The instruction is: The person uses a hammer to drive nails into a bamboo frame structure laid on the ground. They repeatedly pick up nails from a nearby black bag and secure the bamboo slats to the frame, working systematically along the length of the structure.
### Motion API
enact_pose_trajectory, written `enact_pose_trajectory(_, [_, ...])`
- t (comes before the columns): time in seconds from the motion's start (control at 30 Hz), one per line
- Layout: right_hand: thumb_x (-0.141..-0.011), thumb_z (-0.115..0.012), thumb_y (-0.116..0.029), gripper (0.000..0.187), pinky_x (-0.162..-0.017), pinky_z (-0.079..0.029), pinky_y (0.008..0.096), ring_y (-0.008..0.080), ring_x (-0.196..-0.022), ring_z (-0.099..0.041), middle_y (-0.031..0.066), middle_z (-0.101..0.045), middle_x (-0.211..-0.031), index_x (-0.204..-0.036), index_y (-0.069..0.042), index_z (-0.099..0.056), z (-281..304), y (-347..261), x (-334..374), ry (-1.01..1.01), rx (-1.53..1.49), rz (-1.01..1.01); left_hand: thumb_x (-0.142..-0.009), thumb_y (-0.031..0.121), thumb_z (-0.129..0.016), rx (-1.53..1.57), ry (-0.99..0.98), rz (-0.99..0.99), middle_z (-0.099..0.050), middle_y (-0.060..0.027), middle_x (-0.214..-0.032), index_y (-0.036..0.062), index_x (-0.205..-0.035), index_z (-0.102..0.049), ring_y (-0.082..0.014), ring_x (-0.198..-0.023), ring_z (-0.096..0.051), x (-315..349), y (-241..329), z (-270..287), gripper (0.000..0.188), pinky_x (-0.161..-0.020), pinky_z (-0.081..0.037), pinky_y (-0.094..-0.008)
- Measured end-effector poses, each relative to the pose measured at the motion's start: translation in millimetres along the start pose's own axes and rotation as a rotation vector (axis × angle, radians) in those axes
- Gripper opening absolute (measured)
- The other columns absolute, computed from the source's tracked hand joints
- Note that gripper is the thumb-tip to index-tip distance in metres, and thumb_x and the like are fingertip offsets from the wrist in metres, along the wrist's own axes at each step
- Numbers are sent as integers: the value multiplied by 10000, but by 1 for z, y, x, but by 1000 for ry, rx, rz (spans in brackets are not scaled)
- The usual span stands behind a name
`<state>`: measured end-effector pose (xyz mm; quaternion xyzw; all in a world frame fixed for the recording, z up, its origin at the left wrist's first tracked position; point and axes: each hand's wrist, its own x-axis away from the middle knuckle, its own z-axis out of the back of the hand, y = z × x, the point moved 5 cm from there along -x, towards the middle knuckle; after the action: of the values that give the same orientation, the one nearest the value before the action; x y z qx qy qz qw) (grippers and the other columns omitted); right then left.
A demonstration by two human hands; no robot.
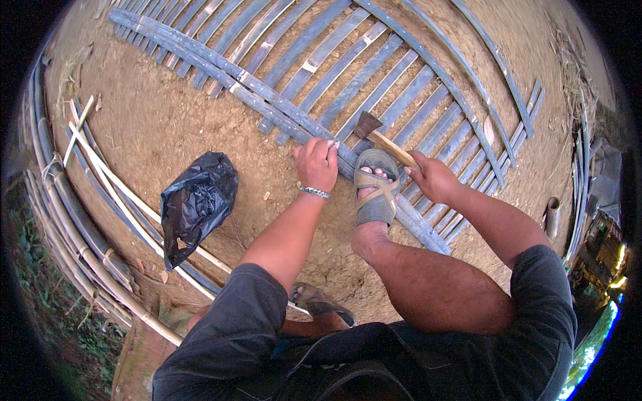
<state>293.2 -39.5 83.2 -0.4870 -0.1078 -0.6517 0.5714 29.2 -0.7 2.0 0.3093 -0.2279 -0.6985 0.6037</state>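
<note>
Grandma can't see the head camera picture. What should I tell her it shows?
A person's right hand grips an axe above a row of dark slats, the left hand beside a sandalled foot. To the left, a black bag lies on dirt.

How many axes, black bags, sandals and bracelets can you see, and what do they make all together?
Axe, in the right hand: 1
Black bag: 1
Sandals, one on each foot: 2
Bracelet: 1
Total: 5
</note>
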Motion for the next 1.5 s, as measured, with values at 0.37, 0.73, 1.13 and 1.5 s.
enact_pose_trajectory(0.37, [-990, -602, -205, 423, -878, -552, 502, 421, -1038, -671, 218, -677, -1157, -1392, -119, -499, 2, -12, -20, 130, 124, 427, -840, 171, -747, 28, -20, 24, -681, -84, -889, 86, -855, -709, -297, -872, -634, -2, -1, 0, 94, -800, -415, -441])
enact_pose_trajectory(0.73, [-967, -623, -192, 417, -884, -548, 489, 417, -1053, -665, 219, -672, -1154, -1361, -93, -528, -1, -13, -26, 68, 192, 386, -801, 142, -723, 30, -46, 27, -673, -115, -949, 64, -853, -665, -321, -937, -632, -1, -4, -1, 110, -822, -418, -462])
enact_pose_trajectory(1.13, [-941, -642, -152, 477, -912, -546, 486, 416, -1062, -665, 222, -675, -1161, -1396, -87, -512, 0, -8, -22, 121, 134, 416, -798, 121, -727, 46, -43, 24, -672, -106, -929, 75, -881, -667, -324, -892, -635, 2, -5, -1, 112, -811, -423, -457])
enact_pose_trajectory(1.5, [-941, -651, -163, 479, -889, -552, 477, 404, -1034, -673, 211, -676, -1138, -1392, -92, -508, 12, -17, -22, 178, 115, 505, -795, 116, -725, 55, -40, 45, -669, -104, -914, 71, -843, -667, -327, -908, -635, 0, -5, -1, 88, -821, -431, -467])
